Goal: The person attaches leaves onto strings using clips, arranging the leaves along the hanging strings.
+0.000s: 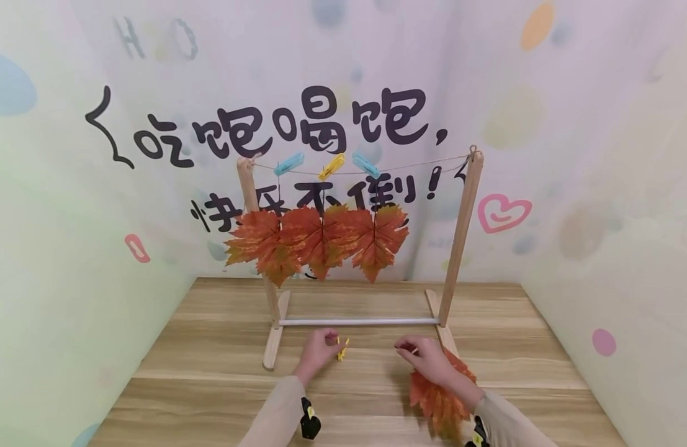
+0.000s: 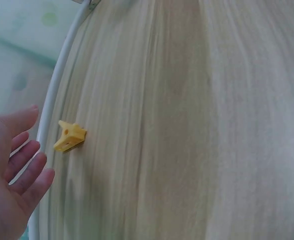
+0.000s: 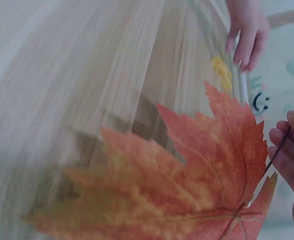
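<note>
Thumb and fingers of my right hand (image 1: 431, 361) pinch the thin dark stem (image 3: 278, 155) of an orange-red artificial maple leaf (image 3: 202, 170). That leaf hangs below the hand, over the right part of the table. My left hand (image 1: 316, 355) is beside a yellow clothespin (image 2: 71, 137) on the tabletop. In the left wrist view its fingers are loosely bent, apart from the clothespin, and hold nothing.
A wooden frame (image 1: 462, 239) with a white crossbar (image 1: 360, 321) stands behind the hands. From its string hang several orange leaves (image 1: 323, 242), held by two blue clothespins (image 1: 289, 164) and a yellow clothespin (image 1: 332, 166). Printed walls enclose the wooden table (image 1: 209, 347).
</note>
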A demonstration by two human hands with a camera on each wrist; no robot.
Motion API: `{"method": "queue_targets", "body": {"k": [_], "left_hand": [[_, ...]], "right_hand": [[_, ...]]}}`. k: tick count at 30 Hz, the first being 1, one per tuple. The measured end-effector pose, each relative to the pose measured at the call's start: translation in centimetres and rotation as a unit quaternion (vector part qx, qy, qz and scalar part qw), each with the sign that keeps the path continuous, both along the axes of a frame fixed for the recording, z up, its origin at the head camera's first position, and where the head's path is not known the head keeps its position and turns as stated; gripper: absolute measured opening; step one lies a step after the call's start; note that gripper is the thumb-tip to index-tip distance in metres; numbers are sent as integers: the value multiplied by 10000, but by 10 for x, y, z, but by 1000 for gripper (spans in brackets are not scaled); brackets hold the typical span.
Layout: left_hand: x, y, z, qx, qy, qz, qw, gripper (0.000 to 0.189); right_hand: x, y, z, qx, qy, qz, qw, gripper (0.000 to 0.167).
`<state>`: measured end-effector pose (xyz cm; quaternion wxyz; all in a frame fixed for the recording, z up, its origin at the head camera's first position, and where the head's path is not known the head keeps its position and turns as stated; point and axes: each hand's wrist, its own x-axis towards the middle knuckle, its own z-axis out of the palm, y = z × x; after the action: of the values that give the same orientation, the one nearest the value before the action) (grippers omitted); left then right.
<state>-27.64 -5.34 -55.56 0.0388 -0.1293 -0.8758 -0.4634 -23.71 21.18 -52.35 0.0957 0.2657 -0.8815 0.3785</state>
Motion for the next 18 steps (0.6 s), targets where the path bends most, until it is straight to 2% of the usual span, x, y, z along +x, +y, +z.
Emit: {"method": "queue_targets", "body": {"k": [4,12,18], "left_hand": [[1,6,-5,-32,133,83,9999,36],[1,16,-18,-277,443,255,9983,41],[7,20,-14,-396,428,397,9975,38]], "right_hand": [[4,-9,7,-238,141,54,9996,6],[10,-17,16,-605,-170,183,9979,7],[25,-24,36,-695,-231,184,9971,9]]}}
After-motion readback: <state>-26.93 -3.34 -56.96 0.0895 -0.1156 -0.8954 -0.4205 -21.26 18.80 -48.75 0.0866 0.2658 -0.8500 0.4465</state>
